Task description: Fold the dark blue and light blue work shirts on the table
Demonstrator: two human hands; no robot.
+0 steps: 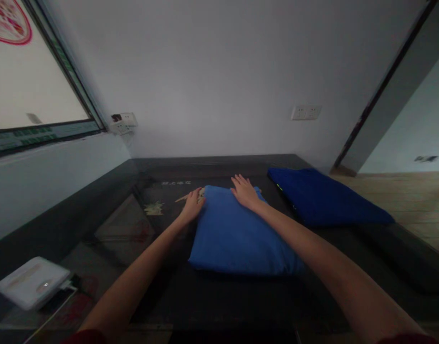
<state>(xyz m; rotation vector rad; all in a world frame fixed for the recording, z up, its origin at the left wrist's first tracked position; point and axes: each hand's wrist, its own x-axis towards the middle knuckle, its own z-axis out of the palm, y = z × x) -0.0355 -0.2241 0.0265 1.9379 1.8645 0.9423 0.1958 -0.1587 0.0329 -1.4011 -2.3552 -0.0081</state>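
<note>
A light blue folded cloth (237, 234), perhaps a garment, lies flat in front of me on a dark glossy table (212, 303). My left hand (193, 204) rests at the cloth's far left corner, its fingers stretched forward along the edge. Lying flat on the far part of the cloth, my right hand (245, 191) has its fingers spread and pointing away from me. Neither hand grips anything that I can see. Farther right lies a darker blue folded cloth (323, 196), apart from both hands.
On the left of the table sits a white box-like device (35, 282) with a cable (56, 310) plugged into it. A white wall (219, 86) stands behind the table, with sockets (306, 112) on it. At the left is a window frame (65, 71).
</note>
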